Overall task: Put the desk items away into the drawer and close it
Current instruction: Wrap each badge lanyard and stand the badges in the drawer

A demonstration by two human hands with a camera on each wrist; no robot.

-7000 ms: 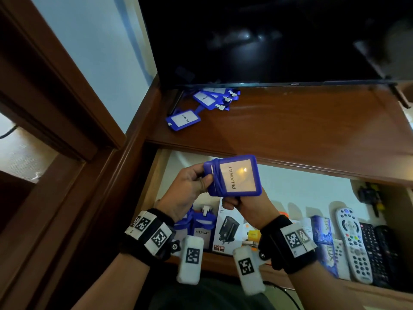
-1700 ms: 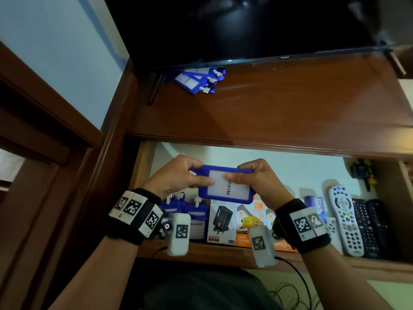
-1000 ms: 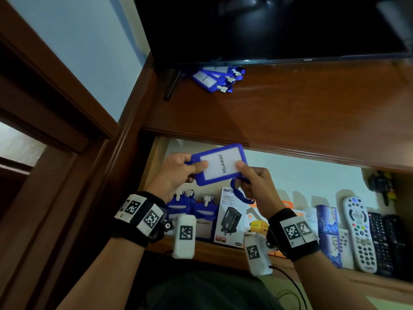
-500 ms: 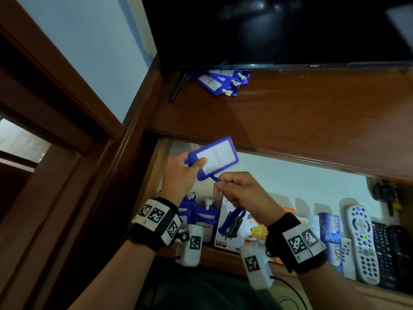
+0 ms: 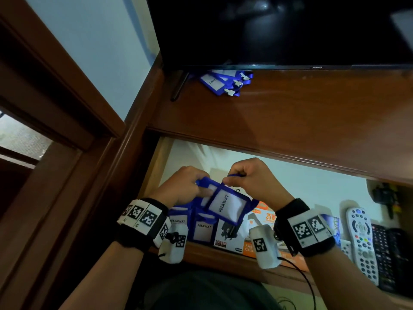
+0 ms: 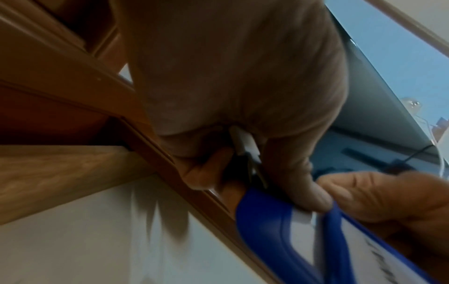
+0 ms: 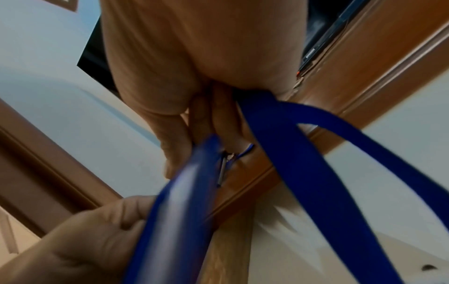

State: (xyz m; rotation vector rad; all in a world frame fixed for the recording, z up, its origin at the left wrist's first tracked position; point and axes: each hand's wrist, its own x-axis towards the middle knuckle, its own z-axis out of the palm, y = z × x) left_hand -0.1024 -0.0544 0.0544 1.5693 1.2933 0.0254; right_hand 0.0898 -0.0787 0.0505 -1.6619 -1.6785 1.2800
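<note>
Badge holder point(image 5: 225, 204) held over the open drawer point(image 5: 223, 253). Left hand point(image 5: 181, 186) pinches its clip end, right hand point(image 5: 252, 180) grips the strap point(image 7: 316, 153). Likely light, semi-stiff plastic with a floppy strap; best held by the frame edge. More badges point(image 5: 225, 82) remain on the surface point(image 5: 290, 121).

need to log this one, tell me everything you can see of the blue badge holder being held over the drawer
The badge holder is a blue, plastic-looking frame around a white card printed PELAWAT. A blue strap loops from its top, and a small clip shows there. It is held tilted above the open drawer, over similar badges standing inside. The left hand pinches its left end; the right hand pinches the top edge and strap.
</note>
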